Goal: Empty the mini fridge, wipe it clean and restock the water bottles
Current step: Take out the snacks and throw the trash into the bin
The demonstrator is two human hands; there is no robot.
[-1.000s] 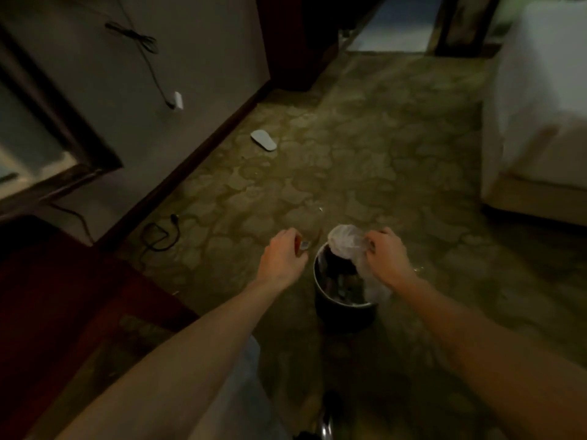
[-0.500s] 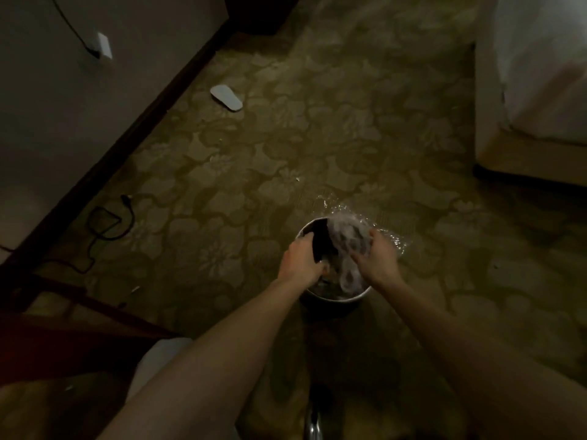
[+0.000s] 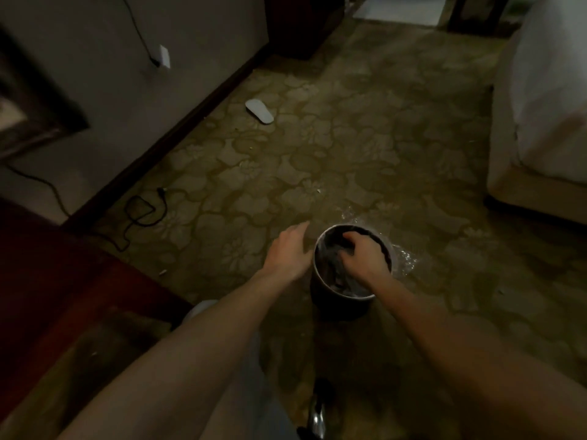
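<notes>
Shoving rubbish down into the bin, looks like the emptying step. Right hand is curled inside it, can't tell around what; left hand hangs loose and empty beside the rim. Fridge isn't in view, so wiping comes next.

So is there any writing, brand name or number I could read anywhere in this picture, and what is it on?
None can be read.
The bin shows no label on its dark side.
The white slipper on the carpet is plain as far as the dim picture shows.
The wall plug is too small and blurred to tell if anything is printed on it.
</notes>
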